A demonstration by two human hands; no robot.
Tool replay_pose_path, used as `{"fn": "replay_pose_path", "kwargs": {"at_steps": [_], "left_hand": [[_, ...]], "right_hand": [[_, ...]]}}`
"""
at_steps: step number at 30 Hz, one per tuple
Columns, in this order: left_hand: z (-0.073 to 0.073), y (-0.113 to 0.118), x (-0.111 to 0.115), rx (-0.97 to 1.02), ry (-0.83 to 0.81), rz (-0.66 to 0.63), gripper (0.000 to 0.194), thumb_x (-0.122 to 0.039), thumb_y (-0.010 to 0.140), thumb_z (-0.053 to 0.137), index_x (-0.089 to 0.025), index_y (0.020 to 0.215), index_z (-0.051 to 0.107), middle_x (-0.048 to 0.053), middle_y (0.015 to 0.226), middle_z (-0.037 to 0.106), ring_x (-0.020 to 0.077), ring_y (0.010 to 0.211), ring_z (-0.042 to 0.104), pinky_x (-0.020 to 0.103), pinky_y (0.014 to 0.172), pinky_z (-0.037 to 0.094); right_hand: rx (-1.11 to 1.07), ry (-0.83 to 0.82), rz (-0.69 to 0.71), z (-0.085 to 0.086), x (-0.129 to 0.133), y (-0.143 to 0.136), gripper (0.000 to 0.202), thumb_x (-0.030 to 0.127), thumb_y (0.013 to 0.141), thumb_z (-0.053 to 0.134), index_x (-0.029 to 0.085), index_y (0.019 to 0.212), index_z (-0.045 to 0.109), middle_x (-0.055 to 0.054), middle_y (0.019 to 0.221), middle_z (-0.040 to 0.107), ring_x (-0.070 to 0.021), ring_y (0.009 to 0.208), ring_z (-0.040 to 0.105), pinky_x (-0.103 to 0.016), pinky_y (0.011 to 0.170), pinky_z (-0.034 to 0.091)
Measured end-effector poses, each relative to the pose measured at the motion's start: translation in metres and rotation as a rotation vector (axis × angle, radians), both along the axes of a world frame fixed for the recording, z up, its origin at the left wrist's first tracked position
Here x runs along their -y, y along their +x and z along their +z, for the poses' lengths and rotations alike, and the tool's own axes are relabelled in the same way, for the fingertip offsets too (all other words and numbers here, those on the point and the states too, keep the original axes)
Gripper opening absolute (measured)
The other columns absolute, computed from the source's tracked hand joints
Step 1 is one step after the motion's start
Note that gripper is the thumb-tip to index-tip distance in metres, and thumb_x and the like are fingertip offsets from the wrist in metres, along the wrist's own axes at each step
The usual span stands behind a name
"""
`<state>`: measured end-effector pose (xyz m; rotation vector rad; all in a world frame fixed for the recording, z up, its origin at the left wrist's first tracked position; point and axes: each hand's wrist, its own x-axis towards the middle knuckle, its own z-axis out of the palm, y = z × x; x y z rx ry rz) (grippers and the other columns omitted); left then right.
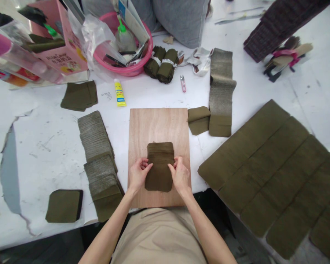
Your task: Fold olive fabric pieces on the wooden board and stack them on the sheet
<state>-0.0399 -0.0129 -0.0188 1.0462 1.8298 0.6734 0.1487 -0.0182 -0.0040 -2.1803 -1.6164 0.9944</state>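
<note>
An olive fabric piece point(159, 176) with rounded corners lies on a wooden board point(158, 126) at the table's front edge. My left hand point(139, 172) pinches its left edge between thumb and fingers. On the opposite side, my right hand point(179, 173) pinches the right edge at about the same height. Several creases run across the piece above my thumbs. Left of the board is a row of overlapping olive pieces point(96, 139). A small folded olive piece point(198, 120) touches the board's upper right side, beside a long olive strip point(221, 95).
Large joined olive panels point(275, 172) cover the right side. Farther back are a pink basket point(147, 60), a pink box point(67, 55), rolled olive bundles point(167, 68), pink-handled snips point(183, 84) and a yellow tube point(119, 93). A stack of olive pieces point(63, 206) sits front left.
</note>
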Motion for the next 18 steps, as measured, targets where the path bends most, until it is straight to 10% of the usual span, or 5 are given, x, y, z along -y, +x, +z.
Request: {"fn": "replay_pose_path", "kwargs": {"at_steps": [18], "left_hand": [[0.0034, 0.0012, -0.0005, -0.104, 0.006, -0.075, 0.026, -0.037, 0.075, 0.066, -0.018, 0.091, 0.057, -0.002, 0.068, 0.057, 0.0121, 0.056, 0.052, 0.024, 0.055, 0.042]], "right_hand": [[-0.013, 0.051, 0.037, 0.0072, -0.008, 0.0015, 0.023, 0.022, 0.084, 0.054, 0.024, 0.107, 0.051, -0.002, 0.096, 0.057, -0.016, 0.075, 0.06, -0.028, 0.064, 0.043]]}}
